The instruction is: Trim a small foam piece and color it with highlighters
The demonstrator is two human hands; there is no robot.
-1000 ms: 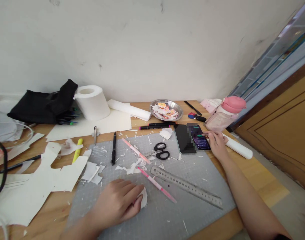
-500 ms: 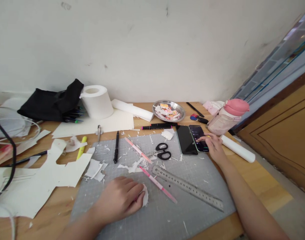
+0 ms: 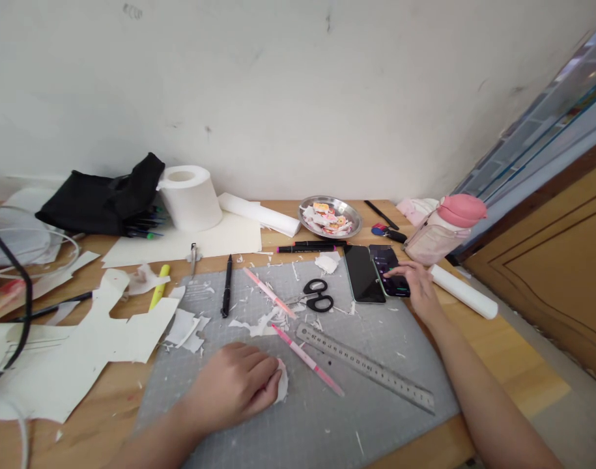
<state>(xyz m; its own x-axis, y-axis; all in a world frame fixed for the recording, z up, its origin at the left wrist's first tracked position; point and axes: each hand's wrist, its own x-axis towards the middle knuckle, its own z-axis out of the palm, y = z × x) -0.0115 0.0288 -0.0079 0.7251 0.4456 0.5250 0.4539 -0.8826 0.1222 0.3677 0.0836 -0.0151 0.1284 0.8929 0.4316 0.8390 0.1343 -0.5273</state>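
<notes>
My left hand (image 3: pixel 236 384) rests on the grey cutting mat (image 3: pixel 307 433), its fingers curled over a small white paper piece (image 3: pixel 283 383) that shows only at the edge. Over at the right, my right hand (image 3: pixel 419 286) reaches to a lit smartphone (image 3: pixel 382 256), one fingertip at its screen and the other fingers loosely apart. A second phone (image 3: pixel 363 273) with a dark screen lies beside it. Between my hands are a steel ruler (image 3: pixel 366 366), a pink marker (image 3: pixel 307 359), an orange marker (image 3: pixel 269 293) and black-handled scissors (image 3: pixel 318 296).
White scraps (image 3: pixel 183 329) and a black pen (image 3: pixel 227 286) lie on the mat. A metal dish (image 3: pixel 356 218) of paper bits, a tissue roll (image 3: pixel 193 202), a black pouch (image 3: pixel 92 202) and a pink-lidded bottle (image 3: pixel 447 228) stand behind. Cut paper (image 3: pixel 77 358) and cables (image 3: pixel 27 306) lie left.
</notes>
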